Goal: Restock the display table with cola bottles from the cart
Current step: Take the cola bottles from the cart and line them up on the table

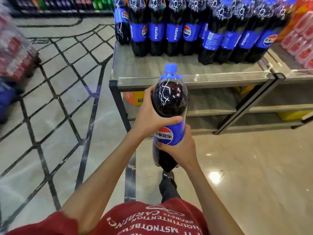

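Both hands on one cola bottle (pixel 169 102), held in the air, cap end pointing away from the person; left hand (pixel 150 121) wraps the dark upper body just above the blue label (pixel 171 134), thumb across the front, fingers curled round the far left side; right hand (pixel 181 148) grasps lower down, thumb at the label's lower edge, palm round the right side; bottle base sticks out below the right hand; blue cap (pixel 170 68) on, overlapping the table's near edge in view; cannot tell if the bottle is over the table yet; table (pixel 149 68) straight ahead of the hands, grey top, bare strip at the front; row of cola bottles (pixel 174 31) upright beyond the hands at the back of the table, packed side by side, touching; red packs (pixel 301 41) ahead and right of the right hand, blurred; lower shelf (pixel 216 111) under the table top, beyond the right hand; orange box (pixel 135 99) just beyond the left hand, under the table; cart (pixel 94 102) left of the left hand, black wire mesh, floor showing through; blurred red stack (pixel 15 48) far left of the left hand, beyond the cart; red shirt (pixel 152 219) below both hands; dark shoe (pixel 167 177) right under the bottle base.
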Available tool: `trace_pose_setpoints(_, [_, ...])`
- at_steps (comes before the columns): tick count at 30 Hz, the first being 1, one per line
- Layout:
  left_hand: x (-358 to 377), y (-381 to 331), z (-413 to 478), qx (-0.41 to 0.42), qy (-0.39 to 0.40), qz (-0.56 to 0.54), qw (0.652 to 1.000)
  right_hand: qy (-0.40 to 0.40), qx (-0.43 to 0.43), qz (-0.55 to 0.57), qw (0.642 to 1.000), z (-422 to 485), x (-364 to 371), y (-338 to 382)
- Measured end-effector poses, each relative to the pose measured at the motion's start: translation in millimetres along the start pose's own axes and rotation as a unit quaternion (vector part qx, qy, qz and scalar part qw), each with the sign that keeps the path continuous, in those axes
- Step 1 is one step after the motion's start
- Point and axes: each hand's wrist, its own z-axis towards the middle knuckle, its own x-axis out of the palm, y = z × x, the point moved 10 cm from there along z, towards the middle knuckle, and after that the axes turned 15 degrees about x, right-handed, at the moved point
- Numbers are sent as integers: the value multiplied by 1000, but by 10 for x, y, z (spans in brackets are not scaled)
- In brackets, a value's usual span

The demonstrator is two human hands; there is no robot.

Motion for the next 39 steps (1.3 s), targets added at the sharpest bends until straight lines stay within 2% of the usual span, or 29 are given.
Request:
trace_pose_setpoints(12, [305, 306, 1556, -8, -73, -3, 997, 57, -43, -33, 997, 1756, -335, 771])
trace_pose_setpoints(20, [507, 402, 2295, 11, -111, -15, 994, 71, -41, -56, 995, 2521, -534, 1059])
trace_pose_setpoints(26, [629, 495, 2795, 33, -111, -17, 993, 47, -55, -59, 996, 2996, -665, 1268])
trace_pose_setpoints(39, [783, 899, 4254, 59, -37, -43, 997, -20, -45, -35, 998, 4226, -750, 1835])
